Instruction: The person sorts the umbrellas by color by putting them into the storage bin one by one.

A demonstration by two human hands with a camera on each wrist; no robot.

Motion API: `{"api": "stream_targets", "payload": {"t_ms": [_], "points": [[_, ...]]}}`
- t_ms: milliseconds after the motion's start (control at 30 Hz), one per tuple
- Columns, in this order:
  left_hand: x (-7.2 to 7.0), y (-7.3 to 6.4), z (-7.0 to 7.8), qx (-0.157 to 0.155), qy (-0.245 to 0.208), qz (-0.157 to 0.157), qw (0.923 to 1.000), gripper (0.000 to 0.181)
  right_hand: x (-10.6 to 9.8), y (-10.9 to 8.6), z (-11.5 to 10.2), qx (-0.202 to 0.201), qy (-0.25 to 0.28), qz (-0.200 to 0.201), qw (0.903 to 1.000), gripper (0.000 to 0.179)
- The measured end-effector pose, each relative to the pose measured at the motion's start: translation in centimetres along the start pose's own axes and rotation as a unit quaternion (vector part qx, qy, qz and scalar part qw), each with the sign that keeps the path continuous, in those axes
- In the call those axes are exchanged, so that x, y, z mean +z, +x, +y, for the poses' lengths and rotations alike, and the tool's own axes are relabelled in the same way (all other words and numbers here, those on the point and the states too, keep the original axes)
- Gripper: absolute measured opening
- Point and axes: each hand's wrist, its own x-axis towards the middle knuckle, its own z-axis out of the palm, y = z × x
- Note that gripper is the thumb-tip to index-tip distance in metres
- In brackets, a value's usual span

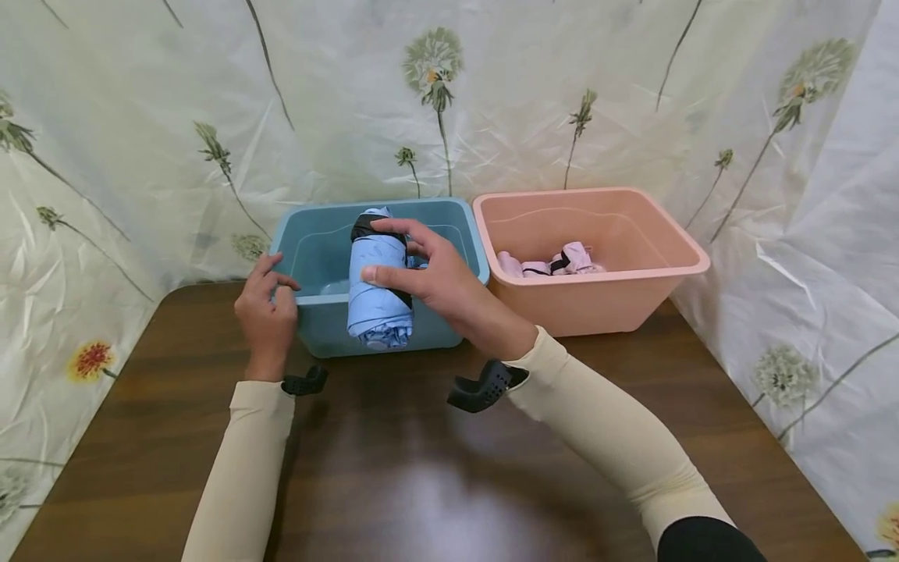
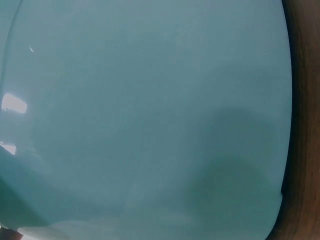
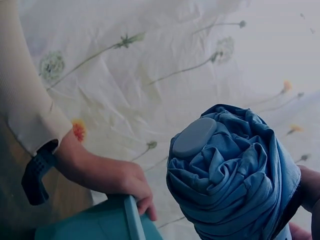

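Note:
A folded blue umbrella (image 1: 379, 289) with a black strap is held over the front rim of the blue bin (image 1: 379, 332). My right hand (image 1: 438, 273) grips its side, thumb in front. In the right wrist view the crumpled fabric end of the umbrella (image 3: 230, 185) faces the camera, with a smooth oval cap. My left hand (image 1: 268, 308) holds the left rim of the blue bin, fingers bent over the edge. Only the bin's wall (image 2: 150, 110) fills most of the left wrist view. The right hand hides part of the bin's inside.
Right beside the blue bin stands a pink bin (image 1: 576, 300), holding several rolled pink bundles (image 1: 551, 264), some with dark straps. Both bins stand at the back of a brown wooden table (image 1: 393, 468). A flower-patterned curtain (image 1: 337, 94) hangs behind and at the sides.

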Motion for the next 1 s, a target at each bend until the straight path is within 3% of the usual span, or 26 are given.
{"api": "stream_targets", "payload": {"t_ms": [400, 700, 1000], "points": [[0.2, 0.1, -0.1, -0.001, 0.012, -0.008, 0.9999, 0.034, -0.6, 2.4, 0.3, 0.015, -0.004, 0.001, 0.9999, 0.056], [-0.2, 0.4, -0.1, 0.01, 0.014, 0.01, 0.9998, 0.035, -0.8, 5.5, 0.4, 0.037, 0.005, -0.001, 0.9993, 0.057], [0.2, 0.0, 0.1, 0.007, 0.015, 0.009, 0.9998, 0.034, -0.4, 8.8, 2.6, 0.036, 0.044, 0.011, 0.9983, 0.055]]}}
